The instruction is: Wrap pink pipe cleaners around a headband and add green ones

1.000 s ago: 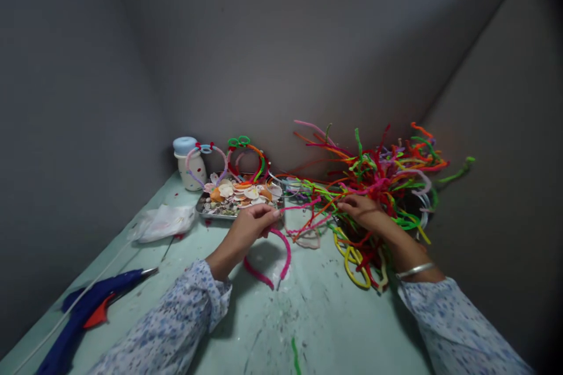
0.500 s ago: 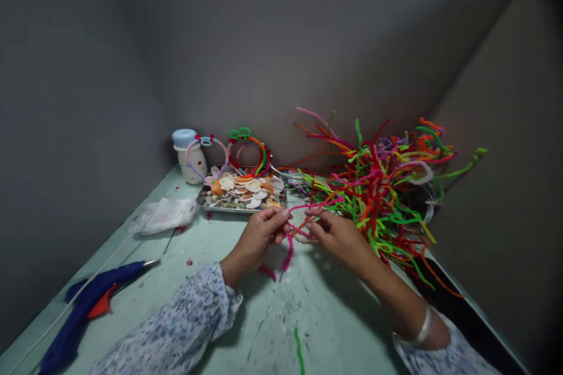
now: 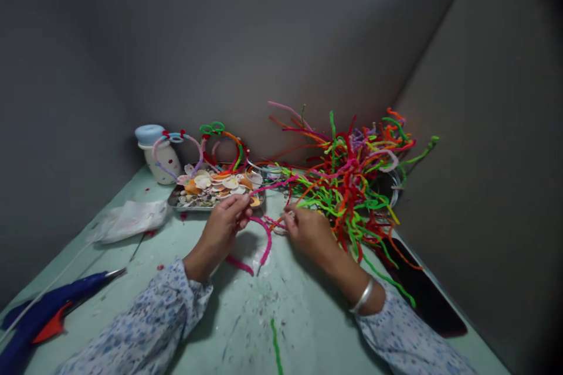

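In the head view, my left hand [image 3: 223, 227] is closed, thumb against fingers, on a headband [image 3: 268, 240] covered in pink pipe cleaner. Its two ends point down toward the table. From my left fingertips a loose pink pipe cleaner [image 3: 279, 185] stretches right toward the pile. My right hand [image 3: 310, 235] is just right of the headband, fingers bent in to the thumb. Orange and pink strands lie by its fingertips; whether it grips one is hidden. A short green pipe cleaner [image 3: 275, 345] lies on the table nearer me.
A tangled pile of coloured pipe cleaners [image 3: 352, 187] spreads at the back right, beside a dark flat object [image 3: 433, 299]. A metal tray [image 3: 193, 209] of shells, decorated headbands [image 3: 202, 155], and a blue-lidded jar [image 3: 160, 161] stand behind. A plastic bag [image 3: 132, 220] and a glue gun [image 3: 65, 299] lie left.
The view has swung right, so everything sits further left. My right fingers have closed together from a looser spread, and the loose pink strand now stretches clear above my right hand.
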The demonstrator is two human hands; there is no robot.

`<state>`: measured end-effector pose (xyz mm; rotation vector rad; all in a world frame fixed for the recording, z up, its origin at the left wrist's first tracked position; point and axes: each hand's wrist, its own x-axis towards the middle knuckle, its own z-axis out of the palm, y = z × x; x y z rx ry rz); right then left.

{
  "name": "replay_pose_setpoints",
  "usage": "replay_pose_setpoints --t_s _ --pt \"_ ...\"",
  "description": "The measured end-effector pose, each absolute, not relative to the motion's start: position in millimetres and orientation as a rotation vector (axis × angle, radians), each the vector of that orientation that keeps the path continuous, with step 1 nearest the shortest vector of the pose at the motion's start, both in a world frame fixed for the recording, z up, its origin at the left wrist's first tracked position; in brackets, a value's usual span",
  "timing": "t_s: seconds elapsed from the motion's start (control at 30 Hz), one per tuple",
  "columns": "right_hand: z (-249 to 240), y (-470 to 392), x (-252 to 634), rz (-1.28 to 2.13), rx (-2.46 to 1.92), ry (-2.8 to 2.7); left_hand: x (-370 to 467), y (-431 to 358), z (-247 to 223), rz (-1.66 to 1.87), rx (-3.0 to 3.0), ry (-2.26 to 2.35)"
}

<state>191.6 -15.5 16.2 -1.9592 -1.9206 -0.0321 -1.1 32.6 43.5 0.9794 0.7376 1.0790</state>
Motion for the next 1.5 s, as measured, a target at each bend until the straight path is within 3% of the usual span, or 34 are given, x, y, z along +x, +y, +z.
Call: replay_pose_setpoints --t_s 0.13,0.37,0.6,0.77,0.87,1.17,1.5 --pt "-1.2 -15.6 171.5 0.230 -1.626 -1.921 -1.1 33.0 41.1 1.088 0.955 0.765" --pt "-28.3 10.8 205.4 0.171 -1.554 -1.837 -1.6 37.4 35.6 1.081 0.965 0.779" --pt "-15.6 7.8 207.4 0.153 -1.529 -1.695 -2.4 39.6 33.5 1.094 0.942 0.784" --pt "2.8 -6.7 174.8 0.894 -1.239 -1.382 4.3 27.6 33.6 0.987 1.019 0.754" --pt "9.7 -10.2 162.7 1.120 -1.130 -1.244 8.7 18.5 32.6 0.870 1.150 0.778" --pt "5.0 -20.4 164.2 1.089 -1.012 -1.194 8.0 15.5 28.5 0.769 1.278 0.774" --pt "-6.5 -15.3 163.2 0.988 -1.130 -0.944 9.7 13.8 15.9 0.605 0.980 0.589"
